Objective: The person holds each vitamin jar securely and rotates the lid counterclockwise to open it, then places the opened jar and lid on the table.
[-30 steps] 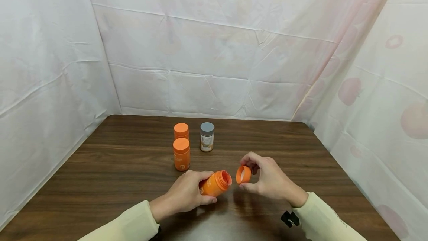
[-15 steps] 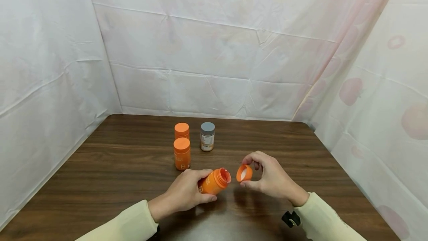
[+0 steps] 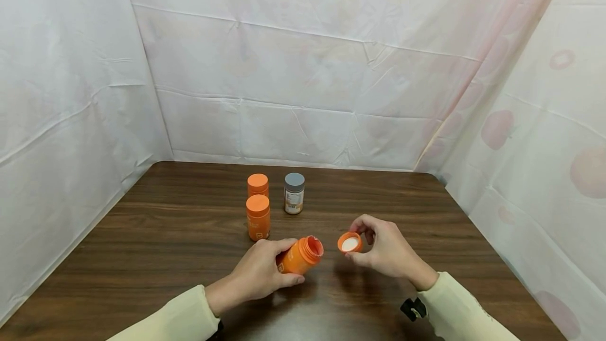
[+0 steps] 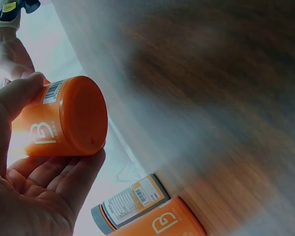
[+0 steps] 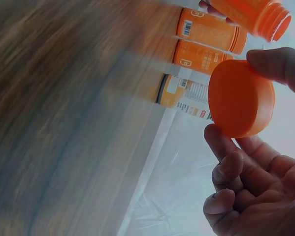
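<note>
My left hand grips an orange pill bottle, tilted with its uncapped mouth toward the right. In the left wrist view the base of that bottle faces the camera, thumb on one side and fingers on the other. Just to the right, my right hand pinches an orange screw cap by its rim, white liner turned upward and toward the head camera. The right wrist view shows the smooth outer top of the cap between thumb and fingers. A gap separates cap and bottle.
Two capped orange bottles stand one behind the other; the front bottle partly hides the rear bottle. Right of them stands a grey-capped bottle. A dark wooden table carries everything, with white sheeting behind it.
The right hand has drawn the cap slightly right, away from the bottle, and turned its liner side further upward. The left hand and bottle have shifted a little left.
</note>
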The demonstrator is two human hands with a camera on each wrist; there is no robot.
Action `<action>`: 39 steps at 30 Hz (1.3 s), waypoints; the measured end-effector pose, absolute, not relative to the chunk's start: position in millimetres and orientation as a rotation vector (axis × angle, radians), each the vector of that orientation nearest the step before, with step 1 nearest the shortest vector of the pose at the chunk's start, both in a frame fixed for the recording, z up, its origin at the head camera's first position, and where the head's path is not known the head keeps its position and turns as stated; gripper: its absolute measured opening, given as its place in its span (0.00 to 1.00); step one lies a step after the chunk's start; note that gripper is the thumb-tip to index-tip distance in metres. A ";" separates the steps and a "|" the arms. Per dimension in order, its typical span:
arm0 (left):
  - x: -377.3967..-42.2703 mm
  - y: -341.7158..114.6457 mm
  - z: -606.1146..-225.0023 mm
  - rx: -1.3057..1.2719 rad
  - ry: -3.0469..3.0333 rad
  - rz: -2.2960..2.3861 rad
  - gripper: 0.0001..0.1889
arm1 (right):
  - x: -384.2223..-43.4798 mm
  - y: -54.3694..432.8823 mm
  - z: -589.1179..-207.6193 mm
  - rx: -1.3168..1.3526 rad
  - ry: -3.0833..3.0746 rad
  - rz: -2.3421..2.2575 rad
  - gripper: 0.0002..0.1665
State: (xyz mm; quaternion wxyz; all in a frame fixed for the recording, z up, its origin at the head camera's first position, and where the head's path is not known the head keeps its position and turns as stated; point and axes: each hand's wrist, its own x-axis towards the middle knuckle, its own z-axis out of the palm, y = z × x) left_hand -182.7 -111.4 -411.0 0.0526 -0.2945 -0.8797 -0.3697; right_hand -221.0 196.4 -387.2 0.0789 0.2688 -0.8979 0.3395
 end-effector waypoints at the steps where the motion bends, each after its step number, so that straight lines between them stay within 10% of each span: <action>1: -182.5 -111.9 -411.0 -0.892 -2.668 -1.132 0.25 | -221.8 196.9 -387.5 0.786 -2.693 1.022 0.26; 39: -180.2 -135.7 -412.2 -0.628 -2.624 -1.285 0.31 | -276.3 229.4 -402.8 0.363 -2.786 0.958 0.24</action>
